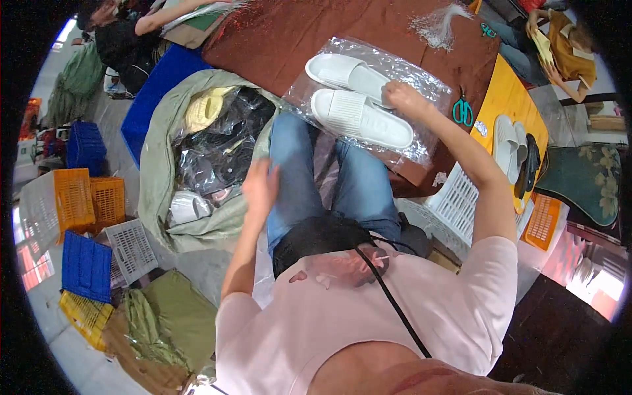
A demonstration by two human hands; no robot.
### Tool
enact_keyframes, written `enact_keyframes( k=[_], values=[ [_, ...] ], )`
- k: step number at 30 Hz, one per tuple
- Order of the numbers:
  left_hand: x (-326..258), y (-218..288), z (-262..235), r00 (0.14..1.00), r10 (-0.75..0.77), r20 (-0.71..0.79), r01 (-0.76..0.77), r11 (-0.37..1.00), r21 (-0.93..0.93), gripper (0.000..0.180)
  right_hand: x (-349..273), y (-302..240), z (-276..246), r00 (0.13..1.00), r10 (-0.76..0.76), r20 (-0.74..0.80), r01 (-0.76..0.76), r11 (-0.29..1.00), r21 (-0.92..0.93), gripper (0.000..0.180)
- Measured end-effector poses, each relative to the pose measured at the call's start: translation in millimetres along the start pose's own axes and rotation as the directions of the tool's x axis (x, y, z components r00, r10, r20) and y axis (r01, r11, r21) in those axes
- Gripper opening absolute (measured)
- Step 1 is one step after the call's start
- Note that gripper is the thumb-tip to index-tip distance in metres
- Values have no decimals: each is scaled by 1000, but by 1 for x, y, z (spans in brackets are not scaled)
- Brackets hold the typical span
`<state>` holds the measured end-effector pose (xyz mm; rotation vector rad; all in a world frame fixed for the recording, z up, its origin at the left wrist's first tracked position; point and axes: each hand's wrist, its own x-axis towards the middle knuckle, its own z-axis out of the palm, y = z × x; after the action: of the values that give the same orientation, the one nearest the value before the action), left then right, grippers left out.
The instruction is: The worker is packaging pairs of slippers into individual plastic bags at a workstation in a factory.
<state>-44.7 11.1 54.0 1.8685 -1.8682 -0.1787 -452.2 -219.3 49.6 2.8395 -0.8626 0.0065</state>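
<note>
A pair of white slide slippers lies on a clear plastic bag [421,82] on the brown-covered table. The farther slipper [345,71] has its heel end under my right hand [405,99], whose fingers are bent closed on it. Just nearer to me lies the other slipper [365,120], its ribbed strap facing up. My left hand [261,186] hovers beside my left thigh, near the rim of a large pale green sack [155,178]; motion blurs its fingers. Inside the sack are black slippers in clear bags [220,151], a yellow slipper [205,110] and a white one [189,207].
Teal-handled scissors [463,110] lie right of the bag on the brown cloth [276,39]. White and black slippers [520,155] rest on a yellow board [503,92]. Plastic crates [72,201] stand at left. Other people work across the table at far left and far right.
</note>
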Motion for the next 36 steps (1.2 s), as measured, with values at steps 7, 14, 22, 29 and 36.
enact_keyframes(
  k=[7,14,22,29,36],
  values=[
    [143,124,90,767,641,11,-638,765,-82,63,9,0,19,989,130,-71,-109,965,240,12],
    [167,170,131,780,457,426,-569,802,183,60,1,15,33,961,273,-38,-242,903,354,14],
    [161,161,136,809,464,361,-543,826,154,57,-45,-5,3,713,694,-99,-448,560,697,19],
    [164,167,134,803,496,329,-559,819,129,54,-203,-81,-26,763,639,-101,-533,709,461,12],
    [163,159,147,819,516,250,-545,837,59,67,-230,-162,-20,754,657,13,-647,738,193,14]
  ],
)
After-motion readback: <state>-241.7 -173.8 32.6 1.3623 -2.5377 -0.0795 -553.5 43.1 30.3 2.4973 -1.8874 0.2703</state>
